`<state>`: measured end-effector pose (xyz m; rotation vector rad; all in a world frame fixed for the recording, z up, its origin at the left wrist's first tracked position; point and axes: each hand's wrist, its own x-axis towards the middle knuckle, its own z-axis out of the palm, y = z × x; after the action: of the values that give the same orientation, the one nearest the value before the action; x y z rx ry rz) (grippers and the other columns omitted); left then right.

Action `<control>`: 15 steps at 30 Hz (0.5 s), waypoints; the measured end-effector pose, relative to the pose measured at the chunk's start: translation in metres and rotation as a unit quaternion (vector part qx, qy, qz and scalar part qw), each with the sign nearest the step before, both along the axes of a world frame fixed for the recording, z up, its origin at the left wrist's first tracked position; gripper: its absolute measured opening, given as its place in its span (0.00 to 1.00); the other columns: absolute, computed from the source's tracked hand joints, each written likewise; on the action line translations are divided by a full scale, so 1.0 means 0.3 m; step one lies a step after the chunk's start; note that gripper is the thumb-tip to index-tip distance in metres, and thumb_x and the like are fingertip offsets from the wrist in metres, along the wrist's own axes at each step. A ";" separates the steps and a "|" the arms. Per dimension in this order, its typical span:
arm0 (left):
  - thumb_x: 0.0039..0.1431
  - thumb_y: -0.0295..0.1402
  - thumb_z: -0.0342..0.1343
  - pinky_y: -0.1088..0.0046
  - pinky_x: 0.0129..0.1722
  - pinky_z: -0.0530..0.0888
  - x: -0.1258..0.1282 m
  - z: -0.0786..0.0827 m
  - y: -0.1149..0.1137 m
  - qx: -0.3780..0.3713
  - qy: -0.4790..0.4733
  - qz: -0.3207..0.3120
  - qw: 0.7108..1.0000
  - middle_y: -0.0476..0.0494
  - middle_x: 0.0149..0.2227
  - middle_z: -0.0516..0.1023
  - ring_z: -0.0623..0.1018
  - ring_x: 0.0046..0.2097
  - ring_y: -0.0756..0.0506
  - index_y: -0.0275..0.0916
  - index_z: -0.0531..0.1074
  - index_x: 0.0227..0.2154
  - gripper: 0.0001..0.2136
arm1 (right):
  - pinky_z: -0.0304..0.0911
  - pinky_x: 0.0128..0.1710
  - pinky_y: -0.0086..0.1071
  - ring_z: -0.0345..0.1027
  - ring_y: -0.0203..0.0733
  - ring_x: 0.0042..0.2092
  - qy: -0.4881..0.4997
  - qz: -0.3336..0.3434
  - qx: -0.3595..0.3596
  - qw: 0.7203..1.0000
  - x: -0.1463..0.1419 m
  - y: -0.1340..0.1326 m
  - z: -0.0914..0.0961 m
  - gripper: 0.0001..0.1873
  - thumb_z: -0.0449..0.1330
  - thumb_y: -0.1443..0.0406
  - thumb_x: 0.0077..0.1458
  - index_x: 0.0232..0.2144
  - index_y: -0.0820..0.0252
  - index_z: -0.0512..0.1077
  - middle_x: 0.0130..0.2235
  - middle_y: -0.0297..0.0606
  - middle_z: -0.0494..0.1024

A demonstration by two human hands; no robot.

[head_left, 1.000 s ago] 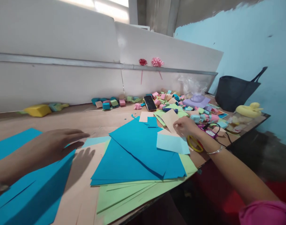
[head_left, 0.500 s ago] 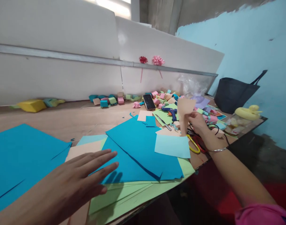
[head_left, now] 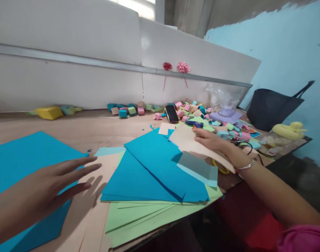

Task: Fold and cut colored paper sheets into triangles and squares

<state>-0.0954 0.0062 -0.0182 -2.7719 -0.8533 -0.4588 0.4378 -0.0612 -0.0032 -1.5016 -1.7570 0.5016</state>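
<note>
My right hand (head_left: 211,140) is closed on a peach paper sheet (head_left: 189,142), holding it nearly flat just above a small light blue sheet (head_left: 199,169). Under both lies a stack of blue sheets (head_left: 151,168) on top of light green sheets (head_left: 139,217). My left hand (head_left: 48,187) is open, fingers spread, hovering over the edge of a large blue sheet (head_left: 23,157) and a peach sheet (head_left: 89,199) at the left. A bangle sits on my right wrist.
Small folded paper pieces (head_left: 191,112), a phone (head_left: 172,113), a blue glue gun (head_left: 195,123) and yellow-handled scissors (head_left: 220,168) lie behind the sheets. A dark bag (head_left: 270,108), a yellow duck-lidded jar (head_left: 285,134) and the table's right edge are at the right. White wall panels stand behind.
My right hand has lowered the peach sheet from upright to nearly flat over the light blue sheet. My left hand has drawn back to the left, off the blue stack.
</note>
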 end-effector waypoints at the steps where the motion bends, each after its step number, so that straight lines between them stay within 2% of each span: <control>1: 0.61 0.47 0.51 0.60 0.37 0.79 -0.017 -0.004 0.006 -0.007 -0.007 0.021 1.000 0.59 0.62 0.67 0.80 0.48 0.36 0.67 0.59 0.61 0.24 | 0.68 0.43 0.38 0.72 0.43 0.40 -0.040 0.009 -0.006 0.999 -0.039 0.010 -0.017 0.14 0.60 0.63 0.53 0.42 0.58 0.73 0.40 0.38 0.78; 4: 0.62 0.47 0.50 0.58 0.41 0.79 -0.037 -0.020 0.000 -0.023 -0.043 0.057 0.997 0.57 0.60 0.70 0.79 0.50 0.36 0.62 0.63 0.59 0.22 | 0.63 0.52 0.50 0.68 0.53 0.51 -0.130 -0.006 0.002 0.992 -0.136 -0.003 -0.059 0.21 0.56 0.65 0.56 0.53 0.62 0.70 0.50 0.51 0.74; 6: 0.63 0.46 0.50 0.58 0.44 0.78 -0.030 -0.024 -0.019 -0.030 -0.042 0.063 0.997 0.55 0.60 0.70 0.77 0.52 0.37 0.61 0.63 0.59 0.21 | 0.54 0.59 0.57 0.57 0.60 0.61 -0.178 -0.010 0.021 0.984 -0.182 -0.053 -0.084 0.25 0.55 0.63 0.59 0.58 0.63 0.65 0.61 0.57 0.65; 7: 0.64 0.46 0.50 0.58 0.45 0.77 -0.024 -0.021 -0.029 -0.031 -0.034 0.065 0.997 0.54 0.61 0.70 0.77 0.53 0.37 0.59 0.63 0.59 0.21 | 0.50 0.61 0.57 0.52 0.60 0.65 -0.208 0.009 0.025 0.978 -0.199 -0.085 -0.099 0.25 0.56 0.62 0.60 0.59 0.59 0.66 0.64 0.54 0.61; 9: 0.66 0.46 0.46 0.55 0.48 0.76 -0.019 -0.004 -0.046 -0.022 -0.021 0.079 0.996 0.49 0.61 0.69 0.76 0.54 0.37 0.56 0.64 0.60 0.20 | 0.47 0.64 0.55 0.44 0.55 0.69 -0.341 0.079 0.049 0.935 -0.212 -0.148 -0.140 0.26 0.52 0.58 0.64 0.63 0.49 0.60 0.69 0.44 0.51; 10: 0.66 0.47 0.45 0.54 0.49 0.74 -0.020 0.009 -0.053 -0.015 -0.020 0.093 0.995 0.47 0.60 0.70 0.75 0.54 0.36 0.53 0.65 0.59 0.21 | 0.46 0.65 0.54 0.42 0.54 0.70 -0.374 0.101 0.057 0.920 -0.207 -0.171 -0.166 0.28 0.51 0.56 0.64 0.65 0.47 0.57 0.70 0.41 0.49; 12: 0.67 0.48 0.42 0.54 0.53 0.72 -0.033 0.038 -0.062 -0.008 -0.025 0.132 0.991 0.41 0.58 0.73 0.74 0.56 0.36 0.46 0.67 0.58 0.23 | 0.47 0.65 0.53 0.44 0.51 0.69 -0.405 0.114 0.063 0.905 -0.173 -0.186 -0.223 0.31 0.51 0.54 0.64 0.67 0.47 0.52 0.70 0.40 0.51; 15: 0.68 0.45 0.40 0.58 0.58 0.69 -0.063 0.077 -0.074 -0.028 -0.027 0.234 0.972 0.38 0.60 0.70 0.70 0.60 0.37 0.38 0.66 0.59 0.24 | 0.53 0.64 0.50 0.53 0.50 0.66 -0.389 0.083 0.066 0.915 -0.096 -0.130 -0.298 0.29 0.50 0.52 0.63 0.65 0.47 0.59 0.67 0.39 0.59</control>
<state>-0.1144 -0.0160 0.0048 -2.4915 -1.4988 -0.4247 0.4090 -0.1003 -0.0924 -1.5718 -2.4751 -0.1852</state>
